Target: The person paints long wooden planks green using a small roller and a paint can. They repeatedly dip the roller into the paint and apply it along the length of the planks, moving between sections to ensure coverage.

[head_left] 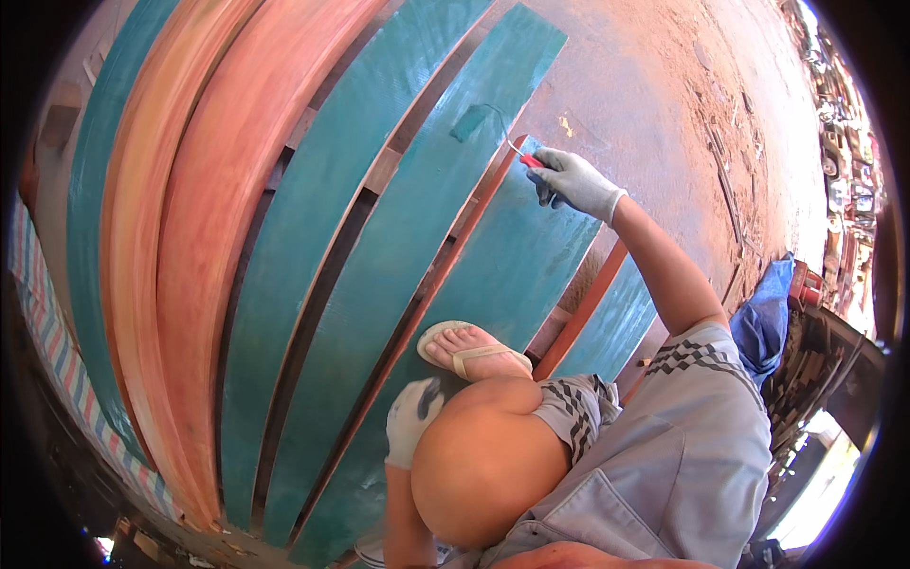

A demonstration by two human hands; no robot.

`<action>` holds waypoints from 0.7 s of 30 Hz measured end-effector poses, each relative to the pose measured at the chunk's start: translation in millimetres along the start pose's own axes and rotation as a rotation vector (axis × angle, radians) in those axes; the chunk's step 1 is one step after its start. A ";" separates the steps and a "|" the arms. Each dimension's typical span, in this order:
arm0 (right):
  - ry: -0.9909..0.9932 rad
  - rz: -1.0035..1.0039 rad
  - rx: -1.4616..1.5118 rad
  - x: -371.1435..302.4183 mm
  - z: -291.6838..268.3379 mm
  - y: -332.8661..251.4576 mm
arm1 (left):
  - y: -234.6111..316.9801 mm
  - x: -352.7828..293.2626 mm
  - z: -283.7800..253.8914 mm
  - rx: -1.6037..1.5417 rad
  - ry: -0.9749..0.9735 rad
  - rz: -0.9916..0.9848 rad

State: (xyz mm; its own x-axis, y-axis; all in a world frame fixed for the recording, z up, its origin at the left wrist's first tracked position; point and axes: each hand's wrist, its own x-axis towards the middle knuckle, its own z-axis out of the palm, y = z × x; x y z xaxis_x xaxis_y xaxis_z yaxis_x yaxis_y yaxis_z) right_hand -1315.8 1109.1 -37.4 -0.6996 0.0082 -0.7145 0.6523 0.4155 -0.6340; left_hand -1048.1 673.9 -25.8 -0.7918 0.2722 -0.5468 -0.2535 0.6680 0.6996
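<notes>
My right hand (573, 182), in a pale glove, is closed around the red handle of a small paint roller (468, 124). Its teal roller head rests on a long teal-painted board (417, 218) near the far end. Beside my bent knee hangs my left hand (413, 417), gloved in white with a dark patch. Its fingers are partly hidden and blurred, so I cannot tell what they do. Below the roller lies another teal board (493, 261), with my sandalled foot (474, 353) on it.
More teal boards (303, 247) lie side by side with dark gaps between them. Reddish unpainted boards (227, 171) curve along the left, near a striped sheet (66, 370). Wood scraps (725, 180) litter the floor at right, and a blue cloth (763, 318) hangs by stacked lumber.
</notes>
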 end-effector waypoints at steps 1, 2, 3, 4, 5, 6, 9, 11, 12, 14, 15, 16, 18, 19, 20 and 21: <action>-0.025 0.033 0.096 6.3 1.2 -1.1 | 0.3 14.1 10.4 -0.015 0.009 0.073; 0.045 0.001 0.213 14.5 -0.8 -3.3 | 3.4 30.7 19.8 -0.036 0.021 0.148; 0.115 -0.033 0.334 25.1 -0.4 -1.4 | 8.3 50.2 31.0 -0.053 0.030 0.231; 0.185 -0.069 0.457 38.5 -1.1 2.9 | 21.7 68.9 41.4 -0.022 0.038 0.289; 0.312 -0.097 0.615 57.3 -5.9 6.7 | 39.4 85.3 52.7 0.014 0.044 0.348; 0.335 -0.088 0.684 76.9 -9.0 -1.6 | 51.7 94.9 60.5 0.058 0.062 0.393; 0.434 -0.047 0.815 124.0 -29.4 -11.7 | 53.0 114.1 100.7 -0.023 0.054 0.414; 0.516 -0.010 0.800 146.1 -39.2 -6.0 | 44.2 116.7 115.2 0.052 0.143 0.498; 0.532 -0.035 0.766 148.5 -34.6 -1.8 | 39.4 115.4 121.6 0.089 0.191 0.534; 0.544 -0.077 0.699 142.9 -7.5 0.6 | 30.4 107.9 138.1 0.167 0.332 0.452; 0.515 -0.026 0.560 132.3 11.6 4.6 | 24.6 105.4 139.8 0.173 0.335 0.437; 0.509 -0.037 0.527 121.0 33.3 13.7 | 25.5 106.0 140.0 0.173 0.333 0.430; 0.489 0.039 0.328 81.2 83.2 11.1 | 30.5 112.4 120.0 0.109 0.196 0.460; 0.626 -0.061 0.189 78.9 104.3 39.6 | 36.0 113.1 120.8 0.100 0.192 0.480; 0.628 -0.096 0.199 75.4 126.5 59.4 | 38.2 113.0 120.9 0.095 0.195 0.489; 0.501 0.006 0.317 62.8 145.3 58.8 | 35.4 111.9 119.3 0.099 0.209 0.484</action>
State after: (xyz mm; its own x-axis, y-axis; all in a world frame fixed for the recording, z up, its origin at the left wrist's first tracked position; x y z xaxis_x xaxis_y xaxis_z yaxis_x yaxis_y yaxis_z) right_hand -1279.1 1001.9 -162.6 -0.6977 0.4701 -0.5406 0.6582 0.1228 -0.7428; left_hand -1079.3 810.6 -117.1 -0.9014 0.4285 -0.0622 0.2136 0.5649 0.7970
